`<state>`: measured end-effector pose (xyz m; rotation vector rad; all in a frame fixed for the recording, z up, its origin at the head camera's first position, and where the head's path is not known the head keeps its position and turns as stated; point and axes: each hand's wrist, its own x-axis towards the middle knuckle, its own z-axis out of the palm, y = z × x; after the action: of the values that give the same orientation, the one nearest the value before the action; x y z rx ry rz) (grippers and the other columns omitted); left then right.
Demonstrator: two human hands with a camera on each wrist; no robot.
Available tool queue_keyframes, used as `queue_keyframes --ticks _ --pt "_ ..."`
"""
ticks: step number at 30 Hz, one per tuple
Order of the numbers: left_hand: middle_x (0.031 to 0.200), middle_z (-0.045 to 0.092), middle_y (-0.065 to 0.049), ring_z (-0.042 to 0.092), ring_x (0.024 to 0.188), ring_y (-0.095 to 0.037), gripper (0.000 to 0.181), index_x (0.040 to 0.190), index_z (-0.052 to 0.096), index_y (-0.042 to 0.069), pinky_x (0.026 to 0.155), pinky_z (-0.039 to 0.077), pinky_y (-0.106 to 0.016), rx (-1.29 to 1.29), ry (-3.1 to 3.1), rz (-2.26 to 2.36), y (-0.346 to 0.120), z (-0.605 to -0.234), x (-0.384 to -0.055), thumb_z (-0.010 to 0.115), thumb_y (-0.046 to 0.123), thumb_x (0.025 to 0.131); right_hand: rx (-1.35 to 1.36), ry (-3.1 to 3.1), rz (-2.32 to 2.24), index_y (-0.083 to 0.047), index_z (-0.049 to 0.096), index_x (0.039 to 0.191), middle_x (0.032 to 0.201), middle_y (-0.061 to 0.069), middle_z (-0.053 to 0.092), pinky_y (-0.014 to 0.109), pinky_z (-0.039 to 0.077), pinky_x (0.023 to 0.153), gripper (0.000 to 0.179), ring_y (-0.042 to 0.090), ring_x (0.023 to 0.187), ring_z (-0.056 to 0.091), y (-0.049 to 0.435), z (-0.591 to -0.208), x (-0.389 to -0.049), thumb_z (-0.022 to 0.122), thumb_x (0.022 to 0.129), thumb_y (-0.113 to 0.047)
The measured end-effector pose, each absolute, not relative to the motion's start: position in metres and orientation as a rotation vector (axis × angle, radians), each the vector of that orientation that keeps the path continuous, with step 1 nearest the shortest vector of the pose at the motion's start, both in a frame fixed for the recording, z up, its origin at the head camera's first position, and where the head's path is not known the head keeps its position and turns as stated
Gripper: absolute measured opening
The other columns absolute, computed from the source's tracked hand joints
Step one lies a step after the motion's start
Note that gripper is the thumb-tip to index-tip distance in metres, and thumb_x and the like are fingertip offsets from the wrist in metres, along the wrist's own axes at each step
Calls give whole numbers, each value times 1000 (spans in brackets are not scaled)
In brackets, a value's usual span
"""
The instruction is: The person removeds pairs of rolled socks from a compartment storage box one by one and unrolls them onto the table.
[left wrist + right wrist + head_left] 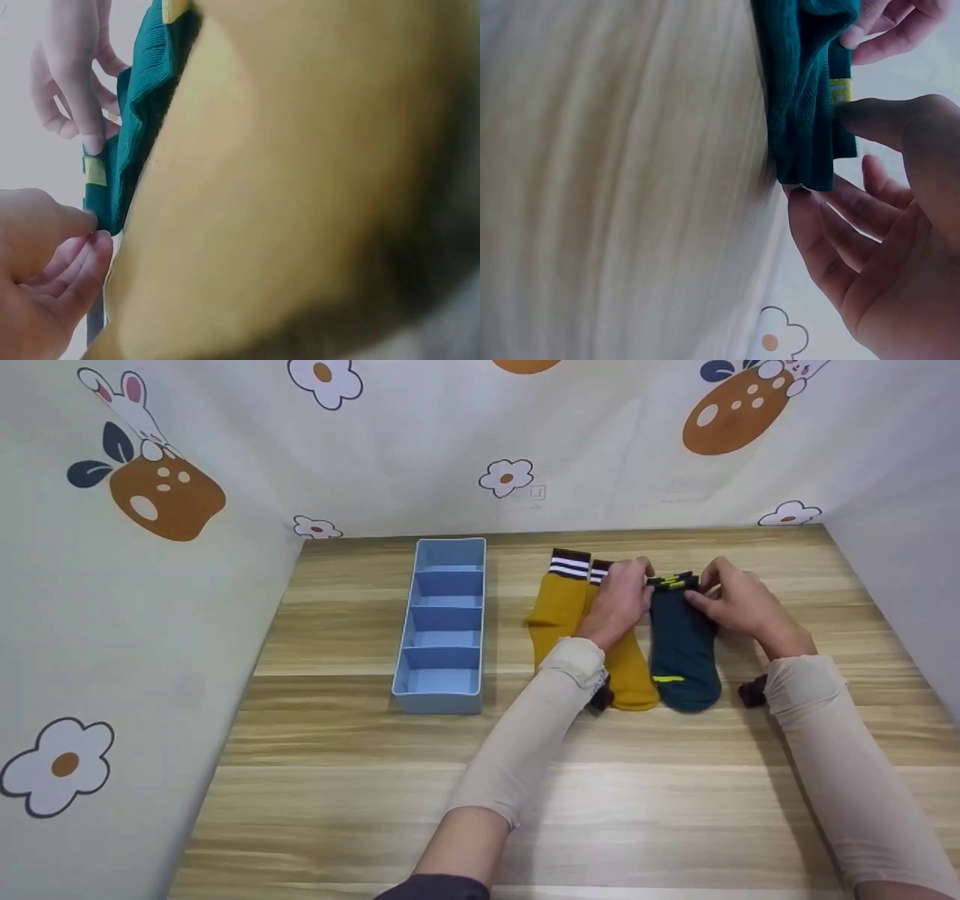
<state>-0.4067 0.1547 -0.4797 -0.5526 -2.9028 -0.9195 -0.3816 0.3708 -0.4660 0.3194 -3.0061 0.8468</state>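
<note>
A dark green sock with yellow marks lies on the table, toe toward me, its cuff raised and showing layers. My left hand pinches the left end of that cuff between thumb and fingers. At the cuff's right end, my right hand holds it, with the thumb on the near face and fingers behind, as the right wrist view shows. Two mustard socks with dark, white-striped cuffs lie just left: one yellow sock flat at the side, the other yellow sock partly hidden under my left hand and forearm.
Left of the socks stands a light blue box with several compartments in a row. The wooden table meets a patterned curtain at the back and sides. Dark pieces show beside the wrists.
</note>
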Motion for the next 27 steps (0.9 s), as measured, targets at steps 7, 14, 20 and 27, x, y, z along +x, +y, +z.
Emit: queue_keyframes --ticks 7,14,20,27 --pt "114 76 4 67 99 -7 15 117 78 15 90 56 -16 -588 -2924 -1000 152 -479 -407 68 13 106 446 -3050 882 5 67 130 121 32 71 20 49 75 35 40 97 71 372 -468 -385 72 104 -19" --pt "117 77 2 67 99 -9 24 121 80 14 91 56 -15 -756 -2966 -1062 145 -474 -400 65 6 104 471 -3063 828 5 67 134 122 33 69 49 53 87 39 42 99 68 374 -469 -383 71 105 -20" --pt "114 75 1 66 98 -11 22 118 79 14 91 55 -16 -989 -3020 -986 133 -466 -389 66 4 102 380 -3073 917 5 56 146 125 32 70 20 49 76 50 40 102 70 378 -467 -379 68 107 -24" --pt "121 75 -1 66 104 -14 25 121 78 13 96 55 -17 -1372 -3064 -907 119 -455 -372 69 1 101 311 -3108 924 7 59 144 120 30 72 14 46 71 51 37 102 69 384 -467 -377 67 108 -27"
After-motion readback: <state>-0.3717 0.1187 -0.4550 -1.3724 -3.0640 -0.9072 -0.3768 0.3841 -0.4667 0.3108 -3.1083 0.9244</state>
